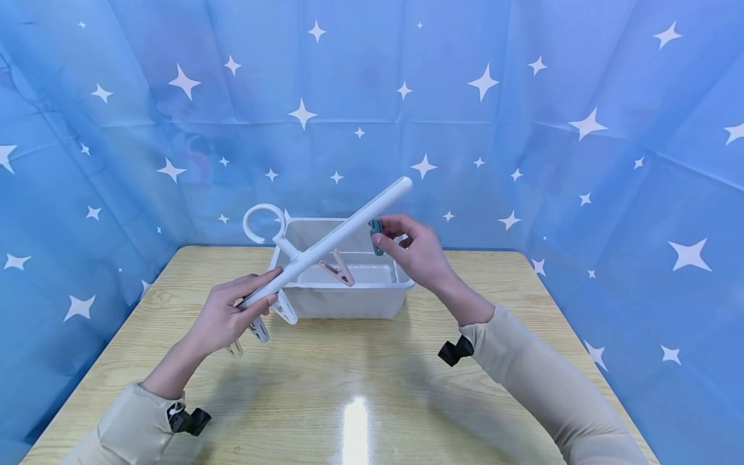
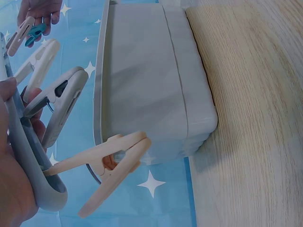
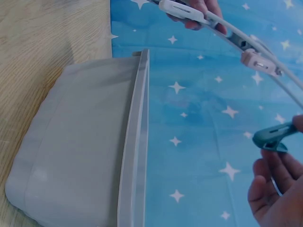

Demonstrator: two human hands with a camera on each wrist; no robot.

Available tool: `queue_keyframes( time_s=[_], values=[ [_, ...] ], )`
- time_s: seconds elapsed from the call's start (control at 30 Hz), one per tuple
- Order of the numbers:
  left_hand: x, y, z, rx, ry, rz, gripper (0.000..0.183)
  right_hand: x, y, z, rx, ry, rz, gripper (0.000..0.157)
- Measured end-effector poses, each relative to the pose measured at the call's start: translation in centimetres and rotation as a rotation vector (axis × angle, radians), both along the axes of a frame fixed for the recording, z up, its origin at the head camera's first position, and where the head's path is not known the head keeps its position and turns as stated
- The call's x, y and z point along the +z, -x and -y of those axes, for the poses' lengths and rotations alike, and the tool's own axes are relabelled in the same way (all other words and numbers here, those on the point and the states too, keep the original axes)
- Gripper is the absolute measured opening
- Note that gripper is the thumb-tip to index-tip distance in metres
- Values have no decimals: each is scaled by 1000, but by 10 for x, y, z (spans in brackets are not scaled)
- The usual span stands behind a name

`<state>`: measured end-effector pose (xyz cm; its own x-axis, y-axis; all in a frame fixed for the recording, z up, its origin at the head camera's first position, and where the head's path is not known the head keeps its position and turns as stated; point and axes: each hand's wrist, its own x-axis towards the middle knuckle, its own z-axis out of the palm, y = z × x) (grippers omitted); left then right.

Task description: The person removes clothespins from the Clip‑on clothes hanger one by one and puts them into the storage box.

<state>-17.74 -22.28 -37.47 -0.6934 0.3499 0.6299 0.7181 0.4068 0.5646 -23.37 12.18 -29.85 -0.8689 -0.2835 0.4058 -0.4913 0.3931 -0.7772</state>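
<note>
Five clips are in play, and the person before me seems to be busy with just one of them: the right hand (image 1: 421,253) pinches a green clip (image 1: 376,237) between thumb and fingers, near the raised end of a white hanger (image 1: 334,235). That hanger is tilted over the bin (image 1: 349,302), its lower end gripped in the left hand (image 1: 227,315), its hook curling up beyond the bar.

The step in hand, I judge, is handling the green clip beside the bar. It looks apart from it, though the fingers hide part. Setting it there would call for a steady left grip and the clip lined up with the slotted underside.

Counting up: one hanger, one bin, one table (image 1: 325,387), two hands. Four clips hang on the bar, one of each colour: pink (image 2: 21,35) towards the raised end, white (image 2: 45,64) and grey (image 2: 64,106) by the left hand, cream (image 2: 118,176) at the low end. The green makes five.
</note>
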Motion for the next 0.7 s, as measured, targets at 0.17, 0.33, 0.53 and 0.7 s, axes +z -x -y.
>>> queue_keyframes(
  time_s=[0.17,0.33,0.53,0.7],
  values=[
    [-1,1,2,-7,-2,5,50,-1,1,0,3,-9,18,36],
    [-1,2,6,0,7,-12,52,-2,4,-1,-4,-42,45,39],
    [-2,0,8,3,-6,-3,49,-6,10,-2,-6,-50,68,41],
    [-4,0,9,11,-12,-3,52,-8,15,-3,-23,-65,79,41]
  ],
)
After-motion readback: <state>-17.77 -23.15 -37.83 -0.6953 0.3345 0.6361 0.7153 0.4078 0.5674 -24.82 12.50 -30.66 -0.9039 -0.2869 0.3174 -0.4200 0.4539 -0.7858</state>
